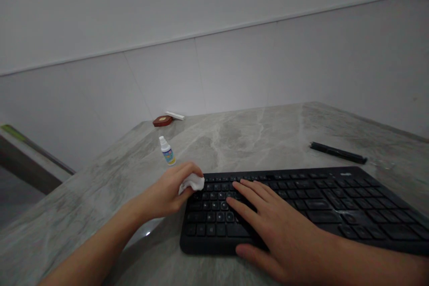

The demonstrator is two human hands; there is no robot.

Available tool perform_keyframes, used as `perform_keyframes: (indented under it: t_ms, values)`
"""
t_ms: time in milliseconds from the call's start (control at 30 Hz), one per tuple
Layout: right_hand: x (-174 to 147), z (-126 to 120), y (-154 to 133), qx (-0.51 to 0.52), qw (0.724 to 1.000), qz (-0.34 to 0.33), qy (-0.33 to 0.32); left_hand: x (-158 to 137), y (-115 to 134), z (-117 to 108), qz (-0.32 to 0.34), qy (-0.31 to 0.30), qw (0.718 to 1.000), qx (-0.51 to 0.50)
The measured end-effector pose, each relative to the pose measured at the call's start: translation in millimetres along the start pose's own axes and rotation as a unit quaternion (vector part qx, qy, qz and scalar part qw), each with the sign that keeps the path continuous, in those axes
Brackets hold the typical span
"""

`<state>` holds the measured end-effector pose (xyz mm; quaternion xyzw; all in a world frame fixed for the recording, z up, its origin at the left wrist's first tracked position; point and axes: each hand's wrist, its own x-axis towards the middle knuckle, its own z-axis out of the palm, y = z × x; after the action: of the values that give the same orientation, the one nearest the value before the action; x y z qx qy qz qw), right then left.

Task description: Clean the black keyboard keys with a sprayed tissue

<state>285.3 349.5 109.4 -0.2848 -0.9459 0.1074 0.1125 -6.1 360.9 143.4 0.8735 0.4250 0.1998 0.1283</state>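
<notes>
A black keyboard lies on the grey marbled table, its left end in front of me. At its upper left corner my left hand is closed round a crumpled white tissue, which touches the keys there. My right hand rests palm down across the left-middle keys, fingers stretched out and a little apart, thumb over the front edge. Beyond my left hand stands a small white spray bottle with a blue and yellow label. Shiny spots show on several keys between the hands.
A black pen-like stick lies behind the keyboard at the right, with something clear beside it. At the far left corner of the table sit a brown case and a flat white object. A pale wall rises behind.
</notes>
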Motion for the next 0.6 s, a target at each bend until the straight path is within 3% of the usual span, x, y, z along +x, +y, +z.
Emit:
perform_keyframes:
  t_ms: [100,600]
  values:
    - [0.5,-0.8,-0.2,0.002,1.0,0.002,0.0,0.0,0.2,3.8,-0.03,-0.012,0.999,-0.001]
    - [-1.0,-0.8,0.3,0.013,1.0,-0.004,0.005,0.7,2.7,-0.4,-0.031,-0.044,0.998,0.023]
